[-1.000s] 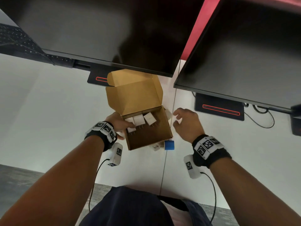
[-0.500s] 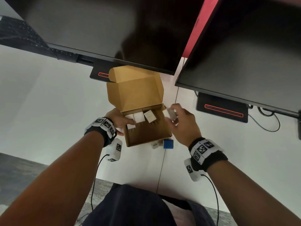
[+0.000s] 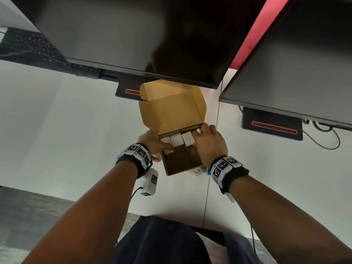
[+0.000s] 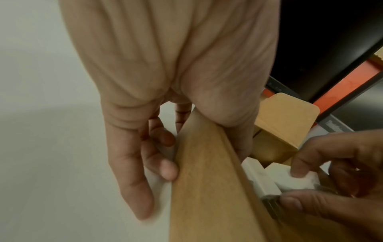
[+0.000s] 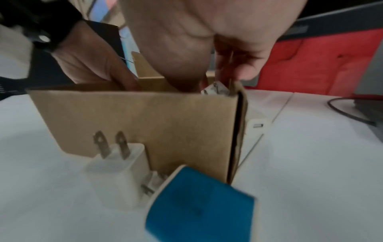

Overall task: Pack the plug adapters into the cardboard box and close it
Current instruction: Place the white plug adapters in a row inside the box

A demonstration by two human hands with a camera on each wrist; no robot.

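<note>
The cardboard box (image 3: 182, 164) stands open on the white desk with its lid (image 3: 171, 109) raised at the back. Three white plug adapters (image 3: 176, 139) lie in a row along its back wall. My right hand (image 3: 204, 138) reaches into the back right corner and pinches a fourth white adapter (image 4: 294, 181). My left hand (image 3: 152, 144) grips the box's left wall (image 4: 207, 188), fingers (image 4: 165, 172) outside and thumb inside. In front of the box lie a white adapter (image 5: 119, 173) with prongs up and a blue one (image 5: 196, 206). Another white adapter (image 5: 258, 126) lies right of the box.
Two dark monitors (image 3: 133, 35) hang over the back of the desk, their bases (image 3: 270, 128) behind and right of the box. A cable (image 3: 323, 140) loops at the far right. A keyboard (image 3: 24, 46) lies at the far left. The desk edge runs close to my body.
My right hand picked up a white adapter from right of the box and carried it left into the box's back right corner. The left hand kept its grip on the left wall.
</note>
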